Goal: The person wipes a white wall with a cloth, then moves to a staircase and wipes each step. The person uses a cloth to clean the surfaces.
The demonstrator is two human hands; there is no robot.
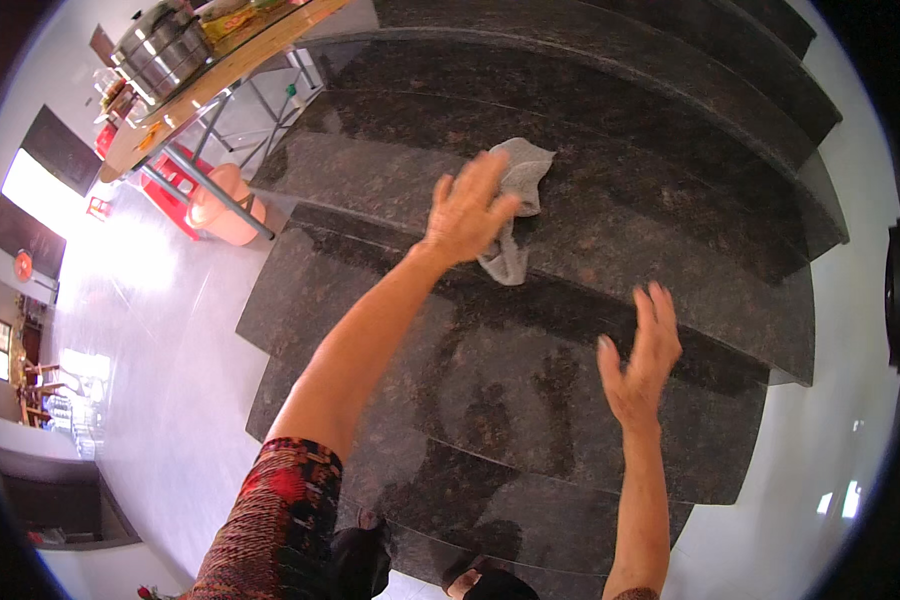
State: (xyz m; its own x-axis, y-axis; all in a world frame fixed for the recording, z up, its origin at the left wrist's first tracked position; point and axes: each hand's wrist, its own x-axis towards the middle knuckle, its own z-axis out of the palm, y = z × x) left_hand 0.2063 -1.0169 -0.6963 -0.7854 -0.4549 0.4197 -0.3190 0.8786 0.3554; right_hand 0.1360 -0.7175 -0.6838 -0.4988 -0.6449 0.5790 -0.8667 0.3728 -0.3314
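Observation:
A grey cloth (pixel 528 178) lies crumpled over the edge of a dark stone step (pixel 660 240), one end hanging down its front. My left hand (pixel 465 213) is just over the cloth's left side, fingers apart, hiding part of it; whether it touches the cloth I cannot tell. Farther right and nearer to me, my right hand (pixel 642 365) hovers above the steps with its fingers spread and nothing in it. Dark damp-looking patches mark the lower step (pixel 490 390).
Curved dark steps (pixel 610 50) rise ahead. At the upper left, a wooden table (pixel 240 62) on metal legs carries a steel pot (pixel 160 50). A pink bucket (pixel 228 205) and a red chair (pixel 170 190) stand beneath it. My shoes (pixel 460 578) are at the bottom.

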